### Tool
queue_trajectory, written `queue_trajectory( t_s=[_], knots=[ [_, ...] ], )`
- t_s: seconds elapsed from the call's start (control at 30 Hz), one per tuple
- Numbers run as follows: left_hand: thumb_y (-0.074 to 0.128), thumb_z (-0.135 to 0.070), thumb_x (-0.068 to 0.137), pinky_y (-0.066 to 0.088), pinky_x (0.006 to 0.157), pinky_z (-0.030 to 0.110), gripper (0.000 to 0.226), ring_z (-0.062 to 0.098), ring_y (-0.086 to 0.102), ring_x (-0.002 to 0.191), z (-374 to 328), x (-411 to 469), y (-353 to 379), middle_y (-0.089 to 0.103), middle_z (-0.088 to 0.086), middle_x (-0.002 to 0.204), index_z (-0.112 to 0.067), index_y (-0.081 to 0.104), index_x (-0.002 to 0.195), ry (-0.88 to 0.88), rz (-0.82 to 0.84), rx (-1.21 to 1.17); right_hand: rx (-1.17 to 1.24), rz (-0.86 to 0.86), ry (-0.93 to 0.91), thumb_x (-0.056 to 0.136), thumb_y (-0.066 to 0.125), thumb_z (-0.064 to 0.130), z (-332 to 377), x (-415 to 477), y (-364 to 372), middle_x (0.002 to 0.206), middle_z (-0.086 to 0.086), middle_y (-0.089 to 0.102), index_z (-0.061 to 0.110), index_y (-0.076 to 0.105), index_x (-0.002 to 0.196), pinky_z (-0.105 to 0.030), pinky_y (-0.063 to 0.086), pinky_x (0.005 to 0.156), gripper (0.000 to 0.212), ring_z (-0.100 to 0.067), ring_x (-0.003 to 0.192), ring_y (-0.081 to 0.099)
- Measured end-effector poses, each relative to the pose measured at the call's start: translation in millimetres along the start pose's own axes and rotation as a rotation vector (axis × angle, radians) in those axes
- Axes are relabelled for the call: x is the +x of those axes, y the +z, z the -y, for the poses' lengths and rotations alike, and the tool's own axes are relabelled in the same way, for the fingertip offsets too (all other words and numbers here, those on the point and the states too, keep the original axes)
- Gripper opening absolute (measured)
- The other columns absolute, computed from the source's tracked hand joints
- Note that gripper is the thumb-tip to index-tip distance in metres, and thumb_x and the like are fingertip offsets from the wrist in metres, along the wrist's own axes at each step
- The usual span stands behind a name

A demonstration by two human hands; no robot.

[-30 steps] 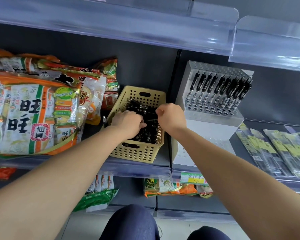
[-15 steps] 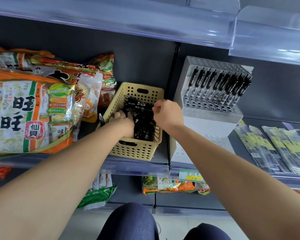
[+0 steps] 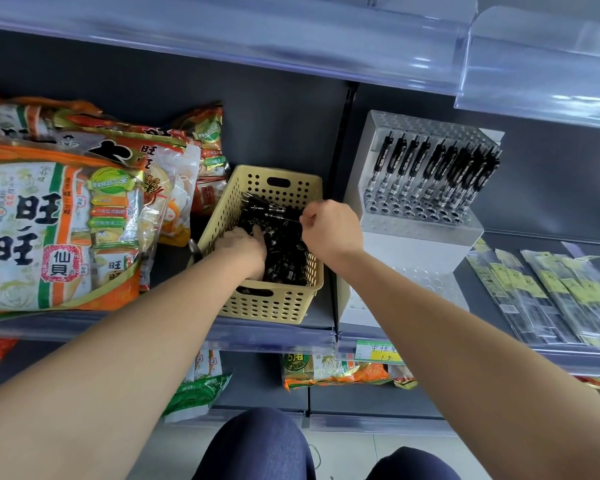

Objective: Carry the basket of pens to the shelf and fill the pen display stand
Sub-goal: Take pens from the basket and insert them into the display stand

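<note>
Basket sits on the shelf, its right side just beside the pen display stand — parked there, I judge, so each pen has only a short hop across. Snack bags crowd it on the left.

Left hand is down inside the basket among the loose pens, one finger laid straight over the heap, the others sunk between the barrels. Whether they grasp anything I cannot tell; the pile hides them. My guess is it steadies the heap so one pen comes free without dragging its neighbours.

Right hand hangs over the basket's right rim, fingers curled in, thumb and forefinger seemingly pinching the thin end of one pen that lies across the top of the pile. Taken by the end, probably so the barrel can swing upright and drop into a hole.

Stand: one row of pens upright on the upper tier, open holes in front of it; the lower tier looks unfilled. Carrying done — filling well short of done.

Packaged strips lie further right; price tag on the rail below the stand
</note>
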State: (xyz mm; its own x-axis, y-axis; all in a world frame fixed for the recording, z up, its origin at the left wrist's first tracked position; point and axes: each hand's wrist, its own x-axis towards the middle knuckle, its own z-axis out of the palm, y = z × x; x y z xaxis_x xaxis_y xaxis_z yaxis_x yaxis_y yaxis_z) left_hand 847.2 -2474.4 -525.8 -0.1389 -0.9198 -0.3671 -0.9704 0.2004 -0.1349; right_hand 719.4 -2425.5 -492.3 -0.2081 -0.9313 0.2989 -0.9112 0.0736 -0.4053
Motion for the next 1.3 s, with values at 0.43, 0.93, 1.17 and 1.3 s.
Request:
queue_trajectory(
  t_s=[0.43,0.93,1.17,1.3],
  knots=[
    [0.06,-0.001,0.084,0.044,0.101,0.041,0.098,0.039,0.042,0.129,2,2,4,0.027,0.025,0.147,-0.014,-0.008,0.152,0.03,-0.063,-0.158,0.006,0.014,0.002,0.091,0.048,0.014,1,0,0,0.088,-0.007,0.069,0.009,0.071,0.091,-0.027,0.043,0.066,0.024,-0.026,0.082,0.06],
    [0.04,0.007,0.089,0.053,0.071,0.033,0.071,0.03,0.056,0.108,15,-3,-8,0.039,0.012,0.147,-0.019,0.02,0.152,0.031,-0.235,-0.581,0.039,0.031,0.027,0.091,0.049,0.011,3,0,-4,0.092,-0.007,0.07,0.008,0.072,0.092,-0.03,0.05,0.073,0.023,-0.025,0.087,0.061],
    [0.039,0.007,0.089,0.052,0.07,0.031,0.073,0.028,0.054,0.113,26,-17,-20,0.029,0.005,0.155,-0.023,0.021,0.152,0.04,-0.285,-0.688,0.073,0.077,0.064,0.088,0.051,0.01,6,-3,-10,0.094,-0.006,0.07,0.009,0.072,0.092,-0.036,0.054,0.079,0.021,-0.024,0.089,0.062],
    [0.048,0.005,0.088,0.051,0.053,0.027,0.076,0.019,0.063,0.078,32,-17,-27,0.033,0.008,0.153,-0.025,0.02,0.152,0.044,-0.273,-0.912,0.092,0.111,0.076,0.089,0.051,0.012,9,-7,-13,0.097,-0.005,0.07,0.009,0.071,0.094,-0.033,0.053,0.08,0.021,-0.023,0.091,0.061]
  ],
)
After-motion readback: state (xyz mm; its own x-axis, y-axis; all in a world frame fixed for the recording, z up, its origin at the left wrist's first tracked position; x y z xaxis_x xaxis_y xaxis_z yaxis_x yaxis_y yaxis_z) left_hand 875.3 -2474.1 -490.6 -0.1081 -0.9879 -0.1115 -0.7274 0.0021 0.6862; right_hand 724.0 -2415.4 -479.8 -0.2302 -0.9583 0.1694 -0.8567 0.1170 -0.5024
